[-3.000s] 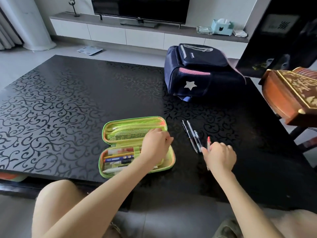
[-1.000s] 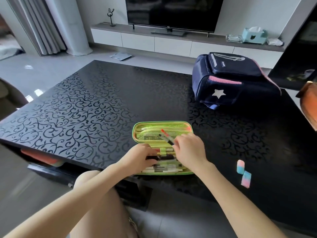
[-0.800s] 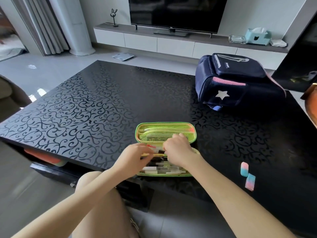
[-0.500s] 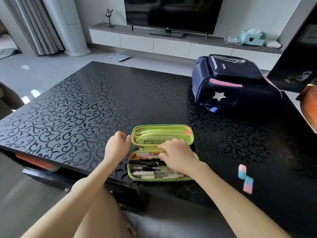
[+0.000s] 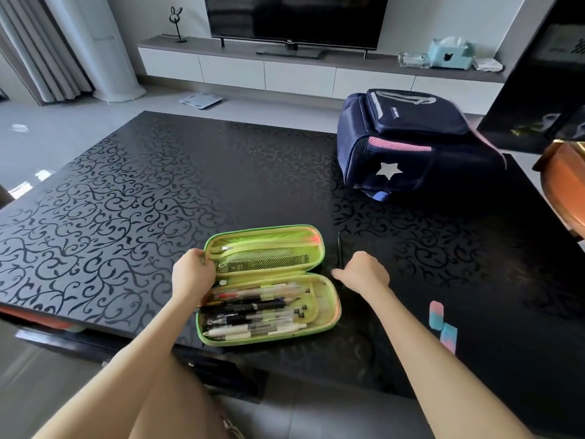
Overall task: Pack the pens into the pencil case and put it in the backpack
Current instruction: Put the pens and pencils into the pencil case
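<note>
Head view: left fingers (image 5: 198, 258) tight around pencil case (image 5: 335, 312); right fingers' (image 5: 355, 260) grasp unclear.

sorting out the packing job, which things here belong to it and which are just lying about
Job: pencil case, left hand gripping its lid, pens inside it, thin dark pen beside it, backpack.
Lying about: two erasers, tissue box, TV, floor scale.

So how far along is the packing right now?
Most pens already lie in the open pencil case. The left hand holds its lid edge; the right hand is at one dark pen outside. Left: that pen, closing, then the backpack.
</note>
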{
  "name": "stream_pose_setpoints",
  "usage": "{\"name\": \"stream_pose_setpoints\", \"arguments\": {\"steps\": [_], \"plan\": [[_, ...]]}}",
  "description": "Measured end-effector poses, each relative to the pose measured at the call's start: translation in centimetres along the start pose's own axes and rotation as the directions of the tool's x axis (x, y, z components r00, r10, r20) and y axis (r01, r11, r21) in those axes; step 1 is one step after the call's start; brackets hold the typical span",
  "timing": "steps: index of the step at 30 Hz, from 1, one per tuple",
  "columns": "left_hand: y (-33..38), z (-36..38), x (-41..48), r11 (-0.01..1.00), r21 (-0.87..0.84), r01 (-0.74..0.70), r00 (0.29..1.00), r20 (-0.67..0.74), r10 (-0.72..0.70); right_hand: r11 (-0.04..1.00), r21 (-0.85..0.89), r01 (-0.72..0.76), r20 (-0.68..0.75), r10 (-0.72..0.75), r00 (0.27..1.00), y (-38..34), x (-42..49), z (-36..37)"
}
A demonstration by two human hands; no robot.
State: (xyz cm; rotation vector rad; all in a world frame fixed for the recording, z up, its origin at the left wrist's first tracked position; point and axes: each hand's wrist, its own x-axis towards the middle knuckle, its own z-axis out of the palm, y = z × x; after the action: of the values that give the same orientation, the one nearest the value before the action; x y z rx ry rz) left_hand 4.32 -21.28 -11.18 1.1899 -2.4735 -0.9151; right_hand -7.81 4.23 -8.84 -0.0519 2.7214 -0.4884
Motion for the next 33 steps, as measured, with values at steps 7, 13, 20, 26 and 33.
{"name": "stream_pose_setpoints", "arguments": {"steps": [7, 13, 20, 26, 33], "plan": [[-1.3, -0.7, -2.9, 0.924, -0.383, 0.014, 0.990, 0.136, 0.041, 0.992, 0.006, 0.123, -0.186, -0.120, 0.975, 0.3, -1.8, -1.8], [-1.3, 0.1, -4.3, 0.781, -0.617, 0.093, 0.961, 0.262, 0.093, 0.730, -0.159, 0.664, -0.172, -0.683, 0.710, -2.7, -6.3, 0.0], [-0.1, -0.7, -5.1, 0.894, -0.441, -0.076, 0.964, 0.196, 0.179, 0.619, -0.316, 0.719, -0.033, -0.764, 0.644, -4.9, -5.6, 2.7], [-0.5, -0.9, -7.7, 0.873, -0.165, -0.458, 0.874, 0.098, 0.477, 0.656, -0.288, 0.698, -0.039, -0.736, 0.676, -5.6, -5.5, 3.0], [-1.6, 0.8, -8.0, 0.716, 0.274, -0.642, 0.767, 0.223, 0.602, 0.541, -0.509, 0.670, -0.008, -0.781, 0.624, -5.2, -7.1, 3.6]]}}
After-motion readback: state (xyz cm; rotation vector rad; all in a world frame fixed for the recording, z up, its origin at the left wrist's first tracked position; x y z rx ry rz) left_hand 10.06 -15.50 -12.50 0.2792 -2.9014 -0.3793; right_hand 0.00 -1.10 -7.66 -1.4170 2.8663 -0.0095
